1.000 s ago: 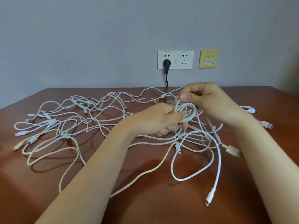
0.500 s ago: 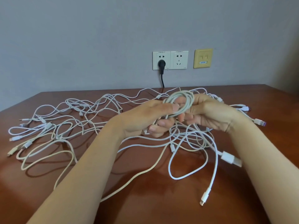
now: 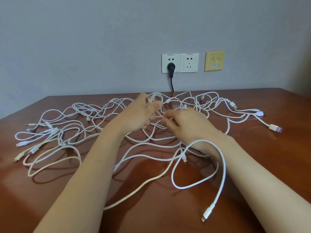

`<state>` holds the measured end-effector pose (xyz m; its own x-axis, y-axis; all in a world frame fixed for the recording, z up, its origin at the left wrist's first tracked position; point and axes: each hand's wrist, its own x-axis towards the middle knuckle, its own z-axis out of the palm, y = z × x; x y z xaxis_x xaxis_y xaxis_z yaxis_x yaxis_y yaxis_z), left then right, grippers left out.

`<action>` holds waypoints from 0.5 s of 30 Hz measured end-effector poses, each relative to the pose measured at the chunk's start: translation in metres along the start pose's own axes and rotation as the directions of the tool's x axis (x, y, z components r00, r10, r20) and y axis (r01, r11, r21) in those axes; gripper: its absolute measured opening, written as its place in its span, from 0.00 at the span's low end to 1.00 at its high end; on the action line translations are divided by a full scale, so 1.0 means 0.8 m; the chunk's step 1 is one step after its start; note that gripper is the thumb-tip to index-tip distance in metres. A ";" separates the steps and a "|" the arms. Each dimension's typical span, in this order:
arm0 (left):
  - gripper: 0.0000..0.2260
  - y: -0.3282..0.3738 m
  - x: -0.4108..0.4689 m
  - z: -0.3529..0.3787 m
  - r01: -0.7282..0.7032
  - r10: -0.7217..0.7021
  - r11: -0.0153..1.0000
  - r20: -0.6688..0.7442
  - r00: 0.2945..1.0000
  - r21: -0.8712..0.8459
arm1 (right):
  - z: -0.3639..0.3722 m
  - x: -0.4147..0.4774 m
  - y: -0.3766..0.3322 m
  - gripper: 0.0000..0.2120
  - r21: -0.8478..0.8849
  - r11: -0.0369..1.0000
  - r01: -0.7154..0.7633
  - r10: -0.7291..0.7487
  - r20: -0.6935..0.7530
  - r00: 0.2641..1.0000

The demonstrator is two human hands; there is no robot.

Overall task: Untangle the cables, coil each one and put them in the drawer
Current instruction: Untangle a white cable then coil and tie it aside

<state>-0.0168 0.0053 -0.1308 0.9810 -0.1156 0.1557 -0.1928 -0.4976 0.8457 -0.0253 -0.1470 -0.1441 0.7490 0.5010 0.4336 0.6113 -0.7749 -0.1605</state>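
The left hand (image 3: 141, 115) is raised over the middle of the table (image 3: 25, 199), toward its far edge. Its fingers and thumb are curled round a small coil (image 3: 155, 99) of white cable, which shows above the thumb. The right hand (image 3: 186, 126) is just beside it on the right, palm down and fingers bent, with the fingertips among the strands that run down from the coil. Whether they pinch a strand I cannot tell. The two hands are close together but not touching

The rest of the cables (image 3: 53, 131), white and cream, lie in one loose tangle on the table. It spreads from near the left edge across the middle to near the right edge. A white loop (image 3: 224, 170) of one cable lies over the right wrist and runs toward the near edge, ending in a small connector (image 3: 207, 214). A white USB plug (image 3: 275, 128) lies near the right edge, well apart from the hands

On the wall behind the far edge is a double socket (image 3: 189, 63) with a black plug (image 3: 171, 66) in its left half. A yellow plate (image 3: 214, 61) is just beside it on the right
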 end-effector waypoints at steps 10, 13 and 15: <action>0.09 0.002 0.003 0.033 0.004 0.005 0.997 0.123 0.992 -0.079 | -0.008 -0.007 0.008 0.11 -0.121 0.984 0.129 -0.158 -0.277 0.948; 0.10 0.006 -0.002 0.035 0.017 0.001 0.994 0.166 0.986 -0.105 | -0.005 -0.004 0.009 0.18 0.157 0.987 0.029 0.023 -0.318 0.948; 0.11 0.007 -0.004 0.035 0.009 0.013 0.992 0.170 0.985 -0.125 | -0.003 -0.001 0.009 0.20 0.254 0.967 0.003 0.078 -0.311 0.947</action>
<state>-0.0214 -0.0213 -0.1405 0.9607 -0.2664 0.0776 -0.1803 -0.3869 0.9043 -0.0222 -0.1539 -0.1432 0.6780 0.2941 0.6737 0.6586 -0.6501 -0.3790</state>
